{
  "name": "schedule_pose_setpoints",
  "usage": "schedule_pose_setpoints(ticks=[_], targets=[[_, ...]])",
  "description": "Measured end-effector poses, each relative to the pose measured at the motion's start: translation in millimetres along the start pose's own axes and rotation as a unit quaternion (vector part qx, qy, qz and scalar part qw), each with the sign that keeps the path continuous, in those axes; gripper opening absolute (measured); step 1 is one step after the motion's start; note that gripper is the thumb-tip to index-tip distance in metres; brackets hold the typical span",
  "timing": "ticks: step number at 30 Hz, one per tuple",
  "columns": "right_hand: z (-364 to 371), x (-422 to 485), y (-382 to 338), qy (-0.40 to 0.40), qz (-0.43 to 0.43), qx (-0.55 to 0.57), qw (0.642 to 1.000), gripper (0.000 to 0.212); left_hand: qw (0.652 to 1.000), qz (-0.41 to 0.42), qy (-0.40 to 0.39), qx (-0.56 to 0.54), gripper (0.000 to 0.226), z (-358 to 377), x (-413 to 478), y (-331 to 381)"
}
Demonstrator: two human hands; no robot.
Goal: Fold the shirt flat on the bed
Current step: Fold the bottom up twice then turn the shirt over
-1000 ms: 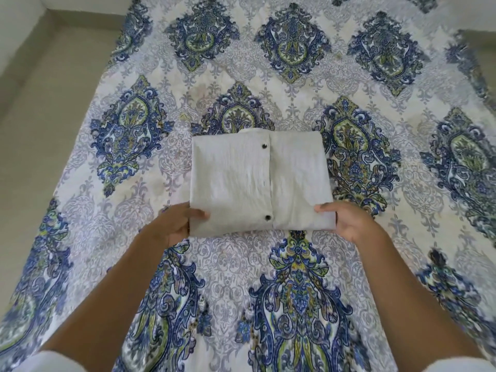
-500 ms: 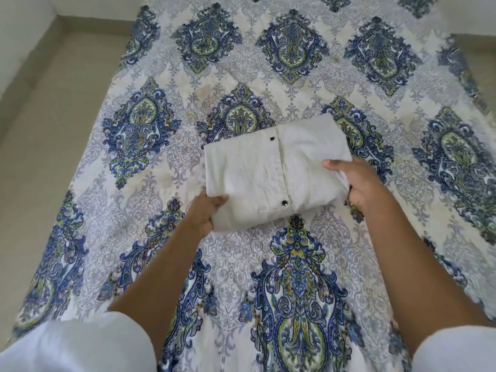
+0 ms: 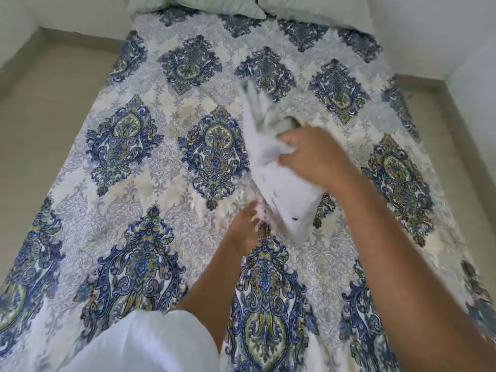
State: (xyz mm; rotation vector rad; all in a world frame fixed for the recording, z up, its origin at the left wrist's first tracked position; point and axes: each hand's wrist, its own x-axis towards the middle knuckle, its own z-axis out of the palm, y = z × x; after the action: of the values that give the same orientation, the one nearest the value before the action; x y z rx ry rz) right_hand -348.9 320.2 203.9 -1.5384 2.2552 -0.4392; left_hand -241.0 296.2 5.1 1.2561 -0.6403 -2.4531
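Note:
The white folded shirt with dark buttons is lifted off the bed and tipped on edge, blurred by motion. My right hand grips it at its middle, fingers curled into the cloth. My left hand is below and to the left of the shirt, close to its lower corner; blur hides whether the fingers touch the cloth. The shirt's far end points up the bed and looks loose.
The bed carries a white cover with blue and green medallions. Pale green pillows lie at the head. Beige floor runs along the left and right sides, with white walls beyond.
The shirt has gone from lying flat in both hands to being lifted and turned on edge by my right hand. My left hand has come off its corner. The view has tilted up the bed.

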Motion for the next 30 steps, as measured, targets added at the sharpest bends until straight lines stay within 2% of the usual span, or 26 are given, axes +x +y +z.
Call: schedule_pose_setpoints(ticks=[2, 4, 5, 6, 8, 9, 11, 12, 13, 15, 17, 18, 19, 20, 21, 22, 24, 26, 30], targets=[[42, -10, -13, -0.029, -0.037, -0.074, 0.996, 0.028, 0.995, 0.032, -0.014, -0.089, 0.031, -20, -12, 11], [93, -24, -27, -0.067, -0.060, -0.112, 0.990, 0.025, 0.977, 0.049, -0.098, -0.185, 0.033, -44, -34, 25], [120, -33, -35, -0.070, -0.080, -0.151, 0.983, 0.022, 0.971, 0.069, -0.126, -0.191, 0.032, -55, -47, 30], [145, -42, -43, -0.057, -0.085, -0.185, 0.977, 0.018, 0.978, 0.088, -0.091, -0.163, 0.047, -62, -61, 33], [190, -57, -58, -0.080, -0.082, -0.200, 0.973, 0.016, 0.991, 0.065, 0.048, -0.102, 0.092, -93, -72, 29], [211, -62, -62, -0.114, -0.078, -0.204, 0.969, 0.016, 0.988, 0.051, 0.093, -0.110, 0.096, -111, -71, 25], [250, -71, -65, -0.140, -0.064, -0.188, 0.970, 0.020, 0.974, 0.087, 0.172, -0.118, 0.069, -142, -76, 16], [262, -75, -68, -0.162, -0.057, -0.177, 0.969, 0.022, 0.975, 0.084, 0.157, -0.135, 0.050, -154, -76, 15], [272, -81, -69, -0.162, -0.060, -0.176, 0.969, 0.026, 0.973, 0.066, 0.152, -0.159, 0.044, -166, -78, 13], [282, -85, -62, -0.138, -0.079, -0.163, 0.974, 0.043, 0.974, 0.045, 0.165, -0.148, 0.055, -183, -83, 11], [281, -84, -48, -0.192, -0.106, -0.096, 0.971, 0.046, 0.967, 0.069, 0.234, -0.080, 0.041, -182, -82, 7], [273, -79, -41, -0.206, -0.101, -0.068, 0.971, 0.041, 0.953, 0.099, 0.285, -0.006, 0.029, -180, -80, 7], [262, -72, -33, -0.174, -0.088, -0.039, 0.980, 0.034, 0.923, 0.132, 0.346, 0.102, 0.020, -174, -78, 8], [251, -62, -23, -0.126, -0.063, -0.023, 0.990, 0.028, 0.875, 0.161, 0.404, 0.215, 0.013, -172, -75, 8], [242, -50, -9, -0.071, -0.034, -0.015, 0.997, 0.024, 0.812, 0.176, 0.444, 0.336, 0.024, -172, -71, 7], [233, -37, 5, -0.021, -0.005, -0.006, 1.000, 0.022, 0.753, 0.179, 0.457, 0.438, 0.038, -174, -67, 7], [219, -8, 34, 0.035, 0.032, -0.005, 0.999, 0.021, 0.677, 0.178, 0.424, 0.575, 0.043, -178, -61, 7], [210, 20, 57, 0.042, 0.048, -0.019, 0.998, 0.024, 0.653, 0.154, 0.390, 0.631, 0.036, -181, -53, 7], [205, 55, 87, -0.009, 0.050, -0.076, 0.996, 0.048, 0.671, 0.155, 0.402, 0.603, 0.026, -193, -43, 15]])
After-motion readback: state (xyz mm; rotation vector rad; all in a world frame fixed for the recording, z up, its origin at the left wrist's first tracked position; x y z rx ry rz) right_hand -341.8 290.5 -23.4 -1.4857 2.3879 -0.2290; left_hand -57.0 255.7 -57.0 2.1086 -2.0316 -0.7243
